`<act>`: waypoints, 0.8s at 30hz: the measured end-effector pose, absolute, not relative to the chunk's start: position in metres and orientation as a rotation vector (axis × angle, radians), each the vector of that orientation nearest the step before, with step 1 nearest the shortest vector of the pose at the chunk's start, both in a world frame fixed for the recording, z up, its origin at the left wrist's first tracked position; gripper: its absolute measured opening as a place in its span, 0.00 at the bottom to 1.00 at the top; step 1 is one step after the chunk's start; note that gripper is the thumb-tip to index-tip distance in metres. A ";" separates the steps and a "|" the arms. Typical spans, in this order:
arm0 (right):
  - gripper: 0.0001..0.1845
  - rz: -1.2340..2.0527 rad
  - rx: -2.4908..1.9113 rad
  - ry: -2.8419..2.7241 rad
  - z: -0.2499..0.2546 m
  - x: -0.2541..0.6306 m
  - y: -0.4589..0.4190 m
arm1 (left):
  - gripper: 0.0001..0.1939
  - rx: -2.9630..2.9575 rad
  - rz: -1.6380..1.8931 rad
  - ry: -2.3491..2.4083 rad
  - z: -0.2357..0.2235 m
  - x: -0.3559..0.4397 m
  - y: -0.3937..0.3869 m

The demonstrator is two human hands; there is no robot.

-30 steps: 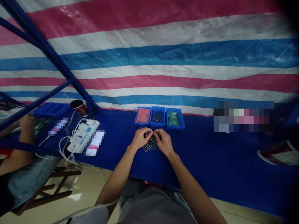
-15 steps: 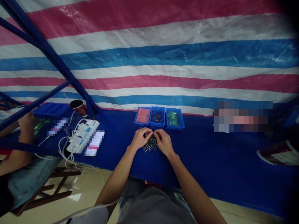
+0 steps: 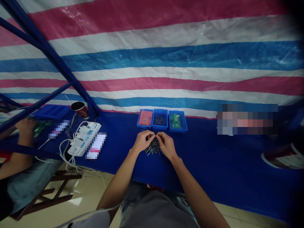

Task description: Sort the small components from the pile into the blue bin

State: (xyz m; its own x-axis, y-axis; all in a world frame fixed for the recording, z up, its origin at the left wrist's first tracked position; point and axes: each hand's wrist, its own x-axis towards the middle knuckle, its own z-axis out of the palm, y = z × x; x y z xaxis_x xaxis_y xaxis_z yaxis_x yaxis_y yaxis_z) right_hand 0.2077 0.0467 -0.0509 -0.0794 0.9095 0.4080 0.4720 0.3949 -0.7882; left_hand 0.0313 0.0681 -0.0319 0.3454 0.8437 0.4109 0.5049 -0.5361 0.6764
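Observation:
My left hand [image 3: 142,141] and my right hand [image 3: 167,144] meet fingertip to fingertip above a small heap of thin dark and brass-coloured pins [image 3: 153,148] on the blue table cover [image 3: 209,158]. Both hands are pinched closed on something tiny between them that I cannot make out. Just beyond the hands stand three small blue trays in a row: a pink-filled tray [image 3: 145,118], a middle tray of pins [image 3: 160,119], and a tray with green pieces [image 3: 177,120].
A white power strip with cables [image 3: 83,139] lies to the left, a dark cup [image 3: 80,109] and a blue tray [image 3: 52,111] behind it. Another person's arm [image 3: 17,148] rests at the far left. A striped tarp [image 3: 166,57] hangs behind; blue frame bars [image 3: 57,63] cross left.
My hands stay pinched together over the pins, almost unmoved. The other person's hand at the far left has shifted slightly.

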 end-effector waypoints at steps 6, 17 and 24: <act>0.09 0.596 -1.218 -1.703 -0.053 0.207 0.047 | 0.12 2.175 1.057 1.176 -0.032 0.032 0.068; 0.10 0.583 -1.208 -1.704 -0.052 0.207 0.046 | 0.11 2.171 1.075 1.168 -0.031 0.032 0.068; 0.11 0.576 -1.212 -1.705 -0.053 0.208 0.046 | 0.12 2.171 1.071 1.177 -0.030 0.032 0.067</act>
State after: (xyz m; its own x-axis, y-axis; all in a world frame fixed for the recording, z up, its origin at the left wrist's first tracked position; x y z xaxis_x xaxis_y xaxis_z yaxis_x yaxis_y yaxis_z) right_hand 0.2076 0.0463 -0.0530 -0.0762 0.9059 0.4167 0.4675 0.4015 -0.7875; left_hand 0.0325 0.0674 -0.0303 0.3359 0.8434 0.4195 0.4969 -0.5370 0.6817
